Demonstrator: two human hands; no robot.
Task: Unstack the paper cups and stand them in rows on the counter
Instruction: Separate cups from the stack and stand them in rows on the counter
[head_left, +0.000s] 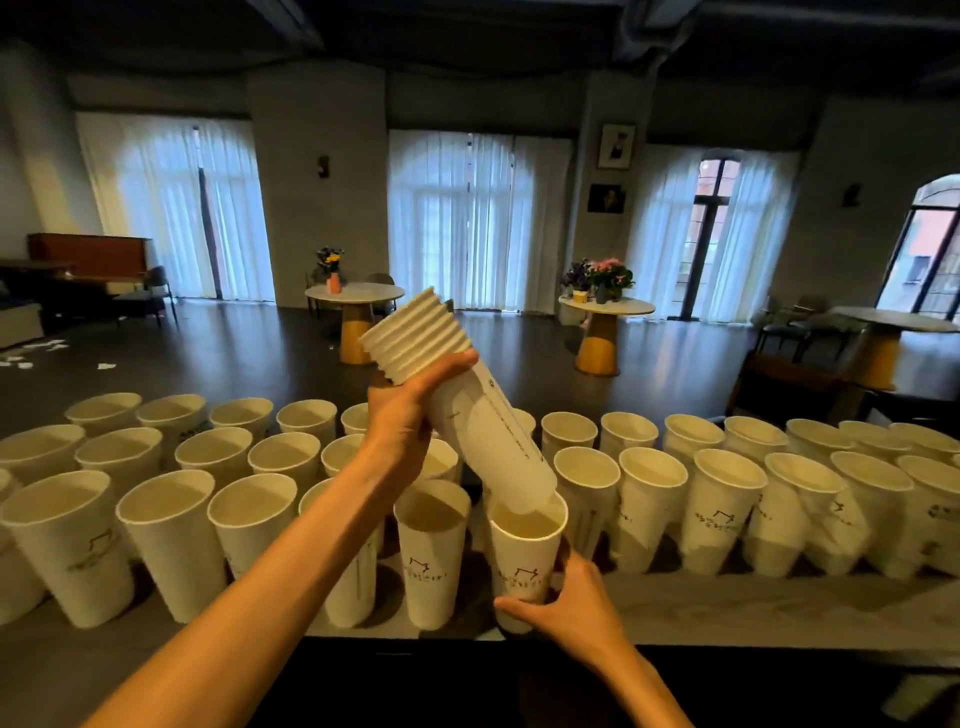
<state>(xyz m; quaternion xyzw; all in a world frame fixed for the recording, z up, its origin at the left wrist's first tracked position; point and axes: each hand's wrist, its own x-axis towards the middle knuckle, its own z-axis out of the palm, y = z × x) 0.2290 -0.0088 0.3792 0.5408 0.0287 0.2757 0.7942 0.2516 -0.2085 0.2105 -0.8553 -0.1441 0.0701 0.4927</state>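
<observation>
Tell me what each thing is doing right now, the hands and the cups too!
Left hand: grips the cup stack, raised.
Cup stack: tilted, nested, bottom end in the front cup's mouth.
Right hand: holds the front cup near its base.
Front cup: upright, at the counter's near edge.
Cups in rows: mouths up, empty.
Counter: carries the rows.

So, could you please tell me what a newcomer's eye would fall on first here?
First, the tilted stack of nested cups held up at centre by the left hand, its bottom end still inside the single cup that the right hand grips. Then the rows of upright cups spanning the counter.
</observation>
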